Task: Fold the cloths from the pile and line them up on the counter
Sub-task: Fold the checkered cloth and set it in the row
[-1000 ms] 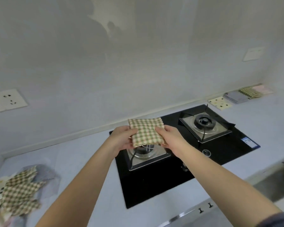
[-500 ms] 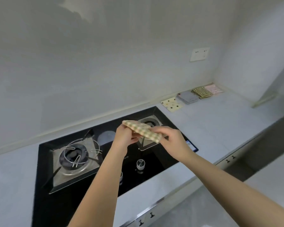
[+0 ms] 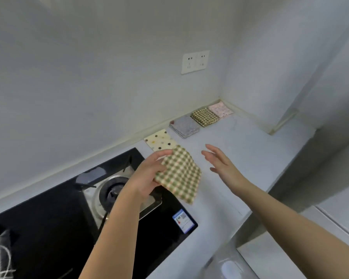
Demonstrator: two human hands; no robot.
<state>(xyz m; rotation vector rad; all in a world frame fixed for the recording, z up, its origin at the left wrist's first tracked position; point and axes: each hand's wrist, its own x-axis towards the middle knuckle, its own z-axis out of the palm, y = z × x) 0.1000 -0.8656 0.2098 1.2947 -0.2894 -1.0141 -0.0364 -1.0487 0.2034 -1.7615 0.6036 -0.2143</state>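
Holding the folded checked cloth (image 3: 178,175) in the air over the edge of the stove (image 3: 48,228), the left hand (image 3: 147,178) pinches just one side, while the right hand (image 3: 220,164) hovers beside it, fingers spread and empty. With that one-sided grip I reckon the fold could flop open, or land overlapping the dotted cloth (image 3: 159,138) at the end of the row on the surface (image 3: 254,150).

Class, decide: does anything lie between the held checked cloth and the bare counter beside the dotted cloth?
Nothing visible does. The left hand holds the checked cloth over the counter by the dotted cloth; the right hand hovers aside.
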